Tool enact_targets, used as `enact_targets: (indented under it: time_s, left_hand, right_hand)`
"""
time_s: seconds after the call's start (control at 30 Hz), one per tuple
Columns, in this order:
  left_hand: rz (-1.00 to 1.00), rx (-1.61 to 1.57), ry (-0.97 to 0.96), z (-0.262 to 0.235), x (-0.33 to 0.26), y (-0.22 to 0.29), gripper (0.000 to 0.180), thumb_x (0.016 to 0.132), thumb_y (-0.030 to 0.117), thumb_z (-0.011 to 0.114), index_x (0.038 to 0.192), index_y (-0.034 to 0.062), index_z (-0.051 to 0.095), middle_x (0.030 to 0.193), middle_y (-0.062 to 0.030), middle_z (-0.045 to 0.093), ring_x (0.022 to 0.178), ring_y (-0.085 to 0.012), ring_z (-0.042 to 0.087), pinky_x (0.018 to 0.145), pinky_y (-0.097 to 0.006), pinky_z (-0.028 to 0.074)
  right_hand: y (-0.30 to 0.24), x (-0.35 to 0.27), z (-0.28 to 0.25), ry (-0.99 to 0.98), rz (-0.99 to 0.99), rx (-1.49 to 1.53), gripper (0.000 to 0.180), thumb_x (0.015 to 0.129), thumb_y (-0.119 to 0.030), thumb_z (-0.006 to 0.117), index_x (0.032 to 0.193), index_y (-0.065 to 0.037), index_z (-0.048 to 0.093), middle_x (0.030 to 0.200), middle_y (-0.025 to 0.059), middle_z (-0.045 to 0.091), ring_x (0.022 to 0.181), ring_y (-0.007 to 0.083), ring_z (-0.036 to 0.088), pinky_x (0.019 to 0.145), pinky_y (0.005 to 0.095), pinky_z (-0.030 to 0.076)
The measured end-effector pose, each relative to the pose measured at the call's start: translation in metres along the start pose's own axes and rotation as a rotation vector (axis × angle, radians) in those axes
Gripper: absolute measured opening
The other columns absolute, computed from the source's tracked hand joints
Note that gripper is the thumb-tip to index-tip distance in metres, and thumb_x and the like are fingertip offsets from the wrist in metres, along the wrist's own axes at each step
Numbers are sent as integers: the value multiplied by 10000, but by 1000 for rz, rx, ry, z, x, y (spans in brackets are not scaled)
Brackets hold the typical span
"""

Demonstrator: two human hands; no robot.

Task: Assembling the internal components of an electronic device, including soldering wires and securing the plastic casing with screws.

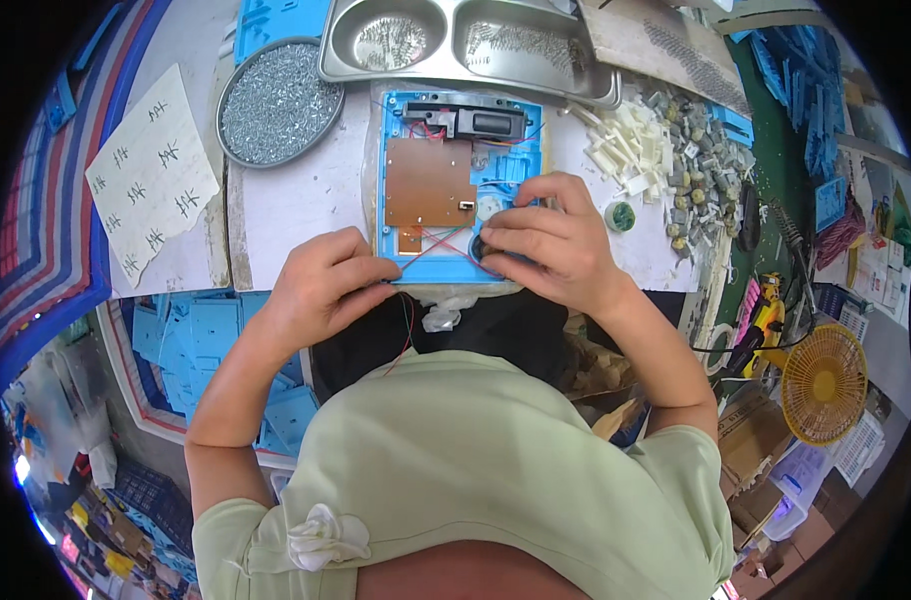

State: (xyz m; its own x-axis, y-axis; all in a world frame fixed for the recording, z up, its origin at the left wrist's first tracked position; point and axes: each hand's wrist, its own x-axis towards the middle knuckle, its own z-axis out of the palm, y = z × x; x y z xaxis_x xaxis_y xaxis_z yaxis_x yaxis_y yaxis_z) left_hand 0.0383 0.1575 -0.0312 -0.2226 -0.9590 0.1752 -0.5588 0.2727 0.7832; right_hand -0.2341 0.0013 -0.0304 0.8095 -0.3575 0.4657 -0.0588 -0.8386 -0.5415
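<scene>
A shallow blue plastic casing point(441, 271) lies in front of me with its inside facing up. It holds a brown circuit board point(428, 183), a long black part point(491, 122) along the far edge and a white round piece point(489, 207). My left hand point(326, 282) is at the near left corner, thumb and fingers pinched where thin red and green wires point(441, 242) pass. The wires' loose ends hang over the near edge. My right hand point(561, 245) reaches over the right side, its fingers closed around a small dark round part point(477, 250), mostly hidden.
A round tray of screws point(281, 102) and a steel compartment tray point(546, 84) stand beyond the casing. White plastic pieces point(631, 145), small grey parts point(701, 150) and a green roll point(621, 216) lie right. A marked paper sheet point(154, 172) is left; blue panels point(201, 335) sit below.
</scene>
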Motion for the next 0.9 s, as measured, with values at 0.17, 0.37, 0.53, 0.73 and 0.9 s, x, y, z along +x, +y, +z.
enact_targets:
  time_s: [0.17,0.37,0.53,0.73,0.9]
  left_hand:
    - [7,-4,7,2,0,-1,244,760,82,835,983,90,735,778,-65,565,677,-268,591,585,-382,467]
    - [-1,-15,10,2,0,-1,251,758,82,835,988,91,735,776,-66,561,676,-266,588,581,-380,463]
    - [11,24,-4,1,3,-1,256,752,73,837,987,87,737,777,-69,569,680,-265,590,586,-378,465]
    - [-145,19,-81,-8,8,21,243,770,72,826,995,56,734,787,-83,586,681,-255,591,603,-356,474]
    - [-86,36,-161,-56,69,31,172,841,98,781,989,39,716,812,-93,603,685,-255,605,629,-344,488]
  right_hand:
    - [0,-1,0,8,-34,-36,322,660,-160,890,946,-143,745,1002,-40,728,1005,257,601,849,387,461]
    - [-2,-3,2,11,35,-43,331,661,-188,895,959,-162,754,1033,-37,736,1057,290,574,860,398,467]
    - [-3,7,-19,-35,111,-18,325,702,-159,863,1013,-160,771,1091,1,733,1065,294,570,875,404,485]
    - [52,11,-81,-151,257,-586,287,737,-75,763,1007,-170,777,1059,32,682,1011,295,579,892,421,486]
    - [61,15,-90,-75,67,-629,229,711,-33,766,901,-105,659,995,27,680,979,288,604,870,427,488]
